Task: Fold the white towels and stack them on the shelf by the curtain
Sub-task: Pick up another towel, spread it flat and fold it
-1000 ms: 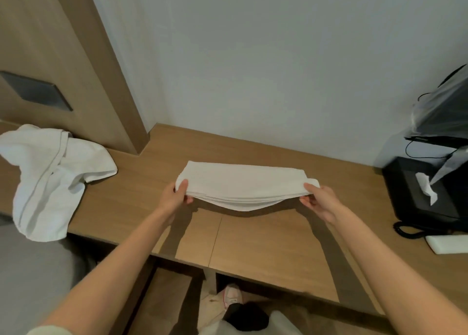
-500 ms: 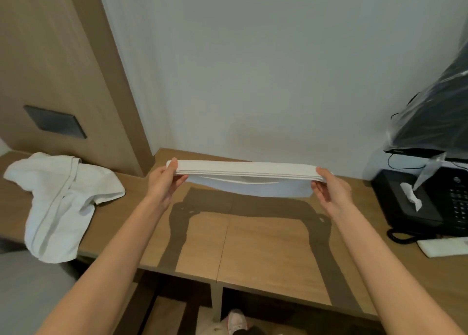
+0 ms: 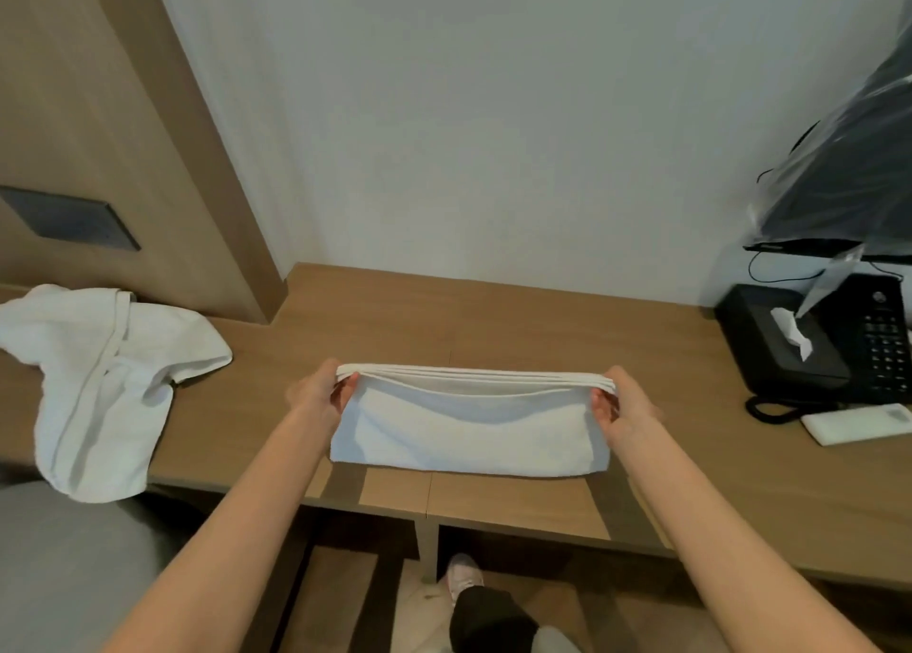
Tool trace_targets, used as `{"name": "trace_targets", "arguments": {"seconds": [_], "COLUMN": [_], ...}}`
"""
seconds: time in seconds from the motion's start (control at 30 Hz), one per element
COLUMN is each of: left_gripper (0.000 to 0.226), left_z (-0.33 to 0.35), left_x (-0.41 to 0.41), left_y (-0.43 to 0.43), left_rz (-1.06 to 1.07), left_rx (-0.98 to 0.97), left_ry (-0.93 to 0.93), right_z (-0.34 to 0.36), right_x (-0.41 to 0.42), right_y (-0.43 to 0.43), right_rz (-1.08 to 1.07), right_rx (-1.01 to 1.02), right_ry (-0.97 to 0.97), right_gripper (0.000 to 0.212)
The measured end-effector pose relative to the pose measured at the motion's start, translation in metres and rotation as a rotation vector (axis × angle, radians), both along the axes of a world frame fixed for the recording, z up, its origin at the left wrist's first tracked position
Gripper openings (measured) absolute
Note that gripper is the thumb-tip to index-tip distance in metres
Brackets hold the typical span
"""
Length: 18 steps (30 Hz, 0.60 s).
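White towel [image 3: 464, 430] stretched between left hand [image 3: 318, 398] and right hand [image 3: 624, 405], both pinching.

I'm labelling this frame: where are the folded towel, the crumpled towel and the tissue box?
folded towel [image 3: 464, 430], head view, middle of its hanging front face.
crumpled towel [image 3: 123, 395], head view, its middle.
tissue box [image 3: 755, 331], head view, black top left of the tissue.

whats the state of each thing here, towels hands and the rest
folded towel, folded in layers, held by its top corners
loose towel, crumpled, hanging over the desk edge
left hand, pinches the folded towel's left corner
right hand, pinches its right corner
tissue box, one tissue sticking out
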<state>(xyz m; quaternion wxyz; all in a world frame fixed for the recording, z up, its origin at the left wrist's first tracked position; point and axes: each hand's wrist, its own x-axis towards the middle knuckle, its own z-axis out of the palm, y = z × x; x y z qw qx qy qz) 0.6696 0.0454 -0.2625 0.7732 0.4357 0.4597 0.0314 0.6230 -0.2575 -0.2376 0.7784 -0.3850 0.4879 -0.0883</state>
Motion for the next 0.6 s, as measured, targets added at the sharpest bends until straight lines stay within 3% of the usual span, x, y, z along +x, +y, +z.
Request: {"name": "trace_targets", "arguments": {"seconds": [0.27, 0.33, 0.4, 0.47, 0.6], "left_gripper": [0.015, 0.008, 0.026, 0.026, 0.027], "left_z": [-0.027, -0.030, -0.038, -0.044, -0.072], "left_x": [0.060, 0.072, 0.076, 0.067, 0.046], "left_y": [-0.010, -0.015, -0.023, -0.039, -0.088], "left_rz": [-0.067, -0.124, -0.258, -0.392, -0.841], "left_rx": [0.039, 0.169, 0.469, 0.762, 1.065], "left_ry": [-0.009, -0.032, -0.049, -0.189, -0.454], "right_z": [-0.045, -0.055, -0.068, -0.083, -0.119], "right_x": [0.062, 0.079, 0.092, 0.095, 0.077], "right_y": [-0.017, -0.021, -0.022, -0.012, 0.032], "right_rz": [0.106, 0.131, 0.145, 0.209, 0.738], "right_rx": [0.135, 0.112, -0.061, -0.381, -1.007], "right_ry": [0.000, 0.001, 0.053, 0.092, -0.030], "right_gripper": [0.044, 0.044, 0.033, 0.009, 0.016]}}
